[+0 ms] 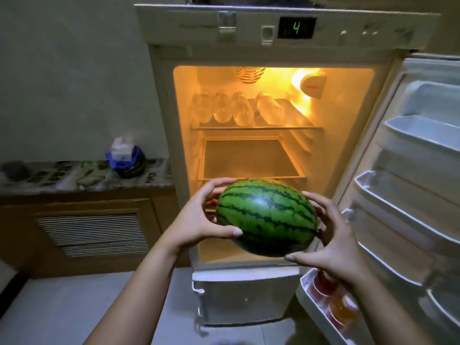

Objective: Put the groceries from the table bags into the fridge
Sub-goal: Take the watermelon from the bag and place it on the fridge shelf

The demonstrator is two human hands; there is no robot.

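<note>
A striped green watermelon (266, 216) hangs in front of the open fridge (249, 155), level with its lower part. My left hand (199, 217) grips its left end, thumb underneath and fingers over the top. My right hand (331, 240) cups its right end and underside. Inside, the top glass shelf (256, 127) carries several clear bottles (239, 110) lying on their sides. The shelf below it (251, 160) is bare. The space behind the melon is hidden.
The fridge door (410, 185) stands open at right with bare racks; its bottom rack (331, 305) holds red and orange containers. A low counter (82, 180) at left carries a tissue box (122, 150) and clutter. A drawer front (246, 295) sits below the fridge opening.
</note>
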